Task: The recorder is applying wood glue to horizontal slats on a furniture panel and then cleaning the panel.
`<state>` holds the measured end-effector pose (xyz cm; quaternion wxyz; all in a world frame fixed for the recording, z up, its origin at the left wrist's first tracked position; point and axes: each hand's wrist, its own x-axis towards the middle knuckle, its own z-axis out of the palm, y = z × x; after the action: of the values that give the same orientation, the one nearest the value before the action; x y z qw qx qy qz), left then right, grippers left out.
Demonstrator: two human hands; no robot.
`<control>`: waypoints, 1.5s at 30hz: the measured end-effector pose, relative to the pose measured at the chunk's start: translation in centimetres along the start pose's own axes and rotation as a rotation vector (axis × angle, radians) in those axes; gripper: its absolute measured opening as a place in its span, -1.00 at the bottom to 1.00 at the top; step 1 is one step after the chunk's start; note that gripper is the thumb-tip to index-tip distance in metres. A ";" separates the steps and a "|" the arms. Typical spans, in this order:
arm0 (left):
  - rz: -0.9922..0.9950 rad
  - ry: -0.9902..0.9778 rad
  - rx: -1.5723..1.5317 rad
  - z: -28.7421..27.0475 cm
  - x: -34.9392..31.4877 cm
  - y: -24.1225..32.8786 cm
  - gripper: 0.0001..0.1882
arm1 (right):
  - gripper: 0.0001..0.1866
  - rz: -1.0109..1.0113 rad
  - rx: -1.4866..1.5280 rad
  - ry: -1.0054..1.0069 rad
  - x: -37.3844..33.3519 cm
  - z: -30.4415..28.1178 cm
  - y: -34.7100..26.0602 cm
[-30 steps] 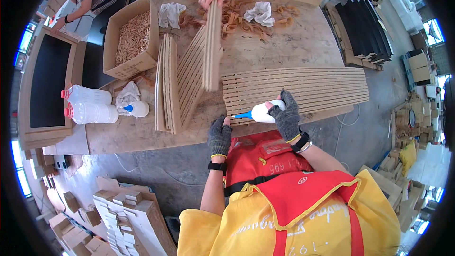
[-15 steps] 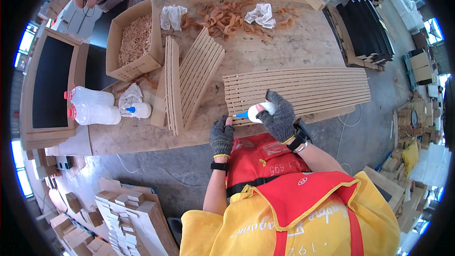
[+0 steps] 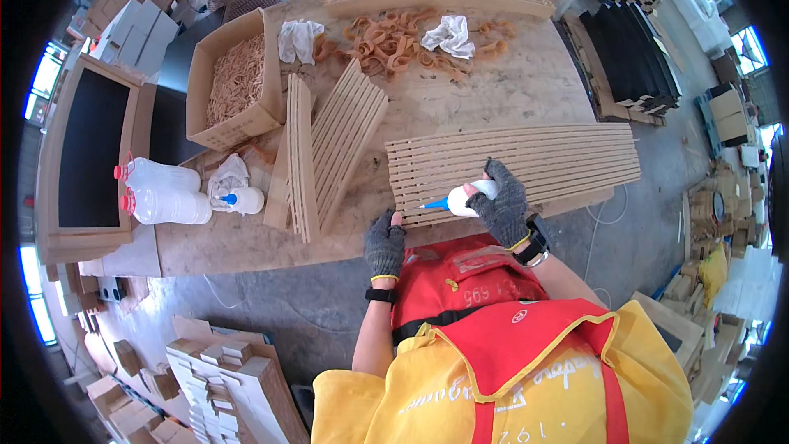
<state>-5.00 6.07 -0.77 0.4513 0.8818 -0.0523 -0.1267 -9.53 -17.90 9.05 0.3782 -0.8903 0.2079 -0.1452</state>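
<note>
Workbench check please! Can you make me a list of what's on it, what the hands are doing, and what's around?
Surface: wooden workbench, worn.
Job's things: slat panel; glue bottle, blue nozzle on slats.
Clutter: slat stacks, box of wood bits, rags, wood curls, two clear bottles.
Hands: right hand holds the glue bottle; left hand at the panel's corner; both gloved.
Cables: white cord.
Surroundings: concrete floor, wood blocks, other people.

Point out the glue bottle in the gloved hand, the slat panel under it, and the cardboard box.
glue bottle [image 3: 462, 199], head view, white body.
right hand [image 3: 503, 207], head view, glove back.
slat panel [image 3: 559, 160], head view, middle slats.
cardboard box [image 3: 232, 130], head view, front wall.
</note>
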 end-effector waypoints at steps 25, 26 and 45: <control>0.050 -0.156 -0.019 -0.4 0.9 -1.4 -0.49 | -0.33 0.166 -0.049 0.035 0.3 -0.5 -0.9; 0.081 -0.149 0.000 -0.9 0.6 -0.3 -0.51 | -0.33 0.171 -0.041 0.039 0.4 -0.8 -1.2; 0.433 -0.439 0.133 2.7 3.2 4.6 -0.51 | -0.37 -0.006 0.041 0.105 -0.3 -1.8 3.6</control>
<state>-2.59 0.66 0.86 0.3868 0.8293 -0.3435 -0.2114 -11.48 -21.07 7.58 0.3845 -0.8742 0.2218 -0.1970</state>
